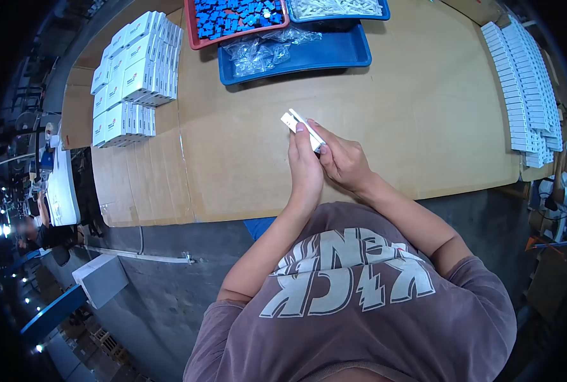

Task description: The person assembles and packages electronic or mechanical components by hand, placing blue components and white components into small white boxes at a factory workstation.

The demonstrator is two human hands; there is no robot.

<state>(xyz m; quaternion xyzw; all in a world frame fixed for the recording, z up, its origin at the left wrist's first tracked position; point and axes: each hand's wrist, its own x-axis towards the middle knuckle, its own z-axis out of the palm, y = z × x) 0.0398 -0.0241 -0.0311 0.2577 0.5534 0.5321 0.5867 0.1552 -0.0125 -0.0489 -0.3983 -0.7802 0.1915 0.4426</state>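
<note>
Two trays: blue pieces (pixel 232 16), plastic bags (pixel 258 51)

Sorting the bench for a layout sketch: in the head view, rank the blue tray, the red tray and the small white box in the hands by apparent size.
1. blue tray
2. red tray, partly cut off, so unsure
3. small white box

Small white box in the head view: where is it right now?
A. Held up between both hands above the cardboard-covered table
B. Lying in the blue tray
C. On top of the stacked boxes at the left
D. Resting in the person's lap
A: the small white box is pinched between the left hand and the right hand, above the cardboard-covered table.
</note>
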